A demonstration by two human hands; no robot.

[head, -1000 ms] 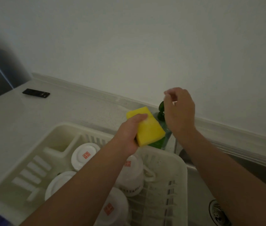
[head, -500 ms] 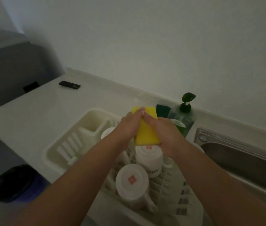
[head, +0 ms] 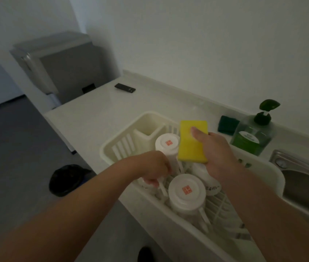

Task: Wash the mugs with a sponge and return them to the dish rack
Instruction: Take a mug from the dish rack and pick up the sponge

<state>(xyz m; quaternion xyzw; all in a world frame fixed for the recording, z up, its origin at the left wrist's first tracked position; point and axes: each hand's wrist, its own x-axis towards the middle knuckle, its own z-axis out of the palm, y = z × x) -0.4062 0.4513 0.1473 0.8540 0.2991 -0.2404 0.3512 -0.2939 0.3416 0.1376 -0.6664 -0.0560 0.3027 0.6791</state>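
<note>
Counting white ceramic mugs [head: 185, 191]: four, in the cream plastic dish rack [head: 108, 148].
Yellow rectangular sponge [head: 189, 146]: one, gripped by my right hand [head: 220, 157] above the rack.
Left hand [head: 150, 167]: off the sponge now, gripping one mug.

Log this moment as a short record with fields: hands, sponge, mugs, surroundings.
left hand: in the dish rack, gripping a mostly hidden mug
right hand: holding the yellow sponge above the rack
other mugs: front mug and back mug upside down in the rack
beside rack: soap bottle, green pad, sink
</note>
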